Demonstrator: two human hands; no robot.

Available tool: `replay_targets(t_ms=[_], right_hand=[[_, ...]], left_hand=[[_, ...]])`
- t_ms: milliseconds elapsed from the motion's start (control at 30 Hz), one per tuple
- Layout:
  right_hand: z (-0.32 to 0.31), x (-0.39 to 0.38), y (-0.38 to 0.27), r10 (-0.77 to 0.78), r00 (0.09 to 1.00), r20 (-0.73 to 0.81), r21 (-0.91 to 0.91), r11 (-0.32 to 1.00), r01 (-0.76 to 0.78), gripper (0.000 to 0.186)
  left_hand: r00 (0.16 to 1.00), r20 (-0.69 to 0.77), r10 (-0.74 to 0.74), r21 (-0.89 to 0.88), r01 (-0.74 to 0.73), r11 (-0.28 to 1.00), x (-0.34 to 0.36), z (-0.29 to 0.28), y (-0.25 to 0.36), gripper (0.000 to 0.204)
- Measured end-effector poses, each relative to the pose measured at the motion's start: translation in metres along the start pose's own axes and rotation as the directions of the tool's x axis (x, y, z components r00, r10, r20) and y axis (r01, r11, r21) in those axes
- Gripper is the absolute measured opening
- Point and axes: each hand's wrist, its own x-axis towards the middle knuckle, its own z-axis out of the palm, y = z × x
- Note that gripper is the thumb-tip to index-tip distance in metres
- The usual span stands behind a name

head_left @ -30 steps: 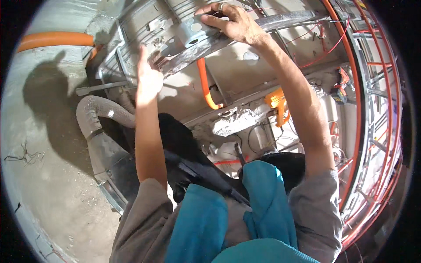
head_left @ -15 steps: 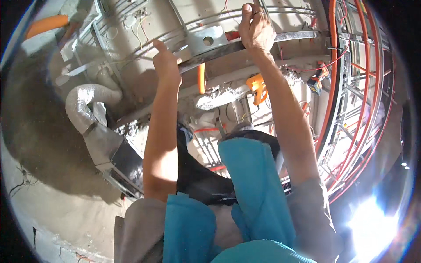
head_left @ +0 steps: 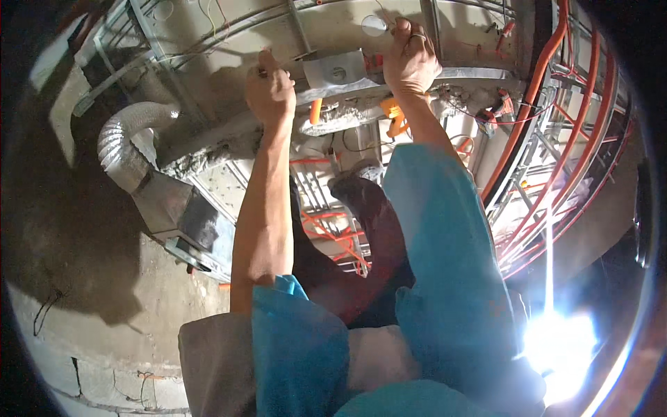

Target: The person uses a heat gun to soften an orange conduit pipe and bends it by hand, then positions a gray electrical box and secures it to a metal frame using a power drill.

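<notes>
Both of my arms reach toward the top of the view along a dusty metal bar (head_left: pixel 472 74). My left hand (head_left: pixel 272 94) has curled fingers at the left of a pale metal bracket (head_left: pixel 319 73) with a round hole; what it grips is hidden. My right hand (head_left: pixel 411 66) is closed at the bracket's other side, fingertips curled over, its hold also unclear. A short orange tube (head_left: pixel 315 111) shows just beyond the bar. A teal cloth (head_left: pixel 445 243) hangs over much of my right forearm's lower part.
A foil flexible duct (head_left: pixel 121 142) joins sheet ducting at left. An orange tool (head_left: pixel 394 118) and a red-black cordless tool (head_left: pixel 499 108) lie among wires. Red pipes (head_left: pixel 542 62) and metal tracks run down the right. Strong light glares at lower right.
My right hand has left the bracket's top for the position right of it. My left fingers have curled. The view has shifted, with more teal cloth and glare showing.
</notes>
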Motion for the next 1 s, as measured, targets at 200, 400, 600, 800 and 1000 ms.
replay_targets(t_ms=[200, 400, 600, 800, 1000], right_hand=[[0.001, 0.003, 0.005, -0.019, 0.998, -0.056, -0.067, 0.998, 0.015, 0.044], [0.004, 0.002, 0.004, -0.005, 1.000, -0.024, -0.106, 0.994, 0.003, 0.043], [-0.001, 0.004, 0.002, -0.032, 0.999, 0.007, -0.081, 0.996, 0.033, 0.047], [-0.001, 0.002, 0.000, -0.072, 0.996, -0.047, -0.156, 0.986, 0.064, 0.040], [0.007, -0.006, 0.006, -0.058, 0.991, -0.122, -0.194, 0.980, 0.033, 0.039]], left_hand=[[1.000, -0.014, 0.020, -0.012, -0.020, 1.000, -0.007, 0.006, 0.011, 0.062], [0.999, 0.017, 0.038, 0.008, -0.039, 0.999, -0.010, 0.002, 0.014, 0.062], [0.999, 0.038, -0.014, -0.041, 0.016, 0.999, -0.008, 0.006, 0.013, 0.061], [1.000, -0.009, 0.011, -0.080, -0.012, 0.997, -0.005, 0.006, -0.005, 0.056], [0.902, 0.168, 0.397, 0.245, -0.429, 0.869, 0.007, -0.007, 0.004, 0.069]])
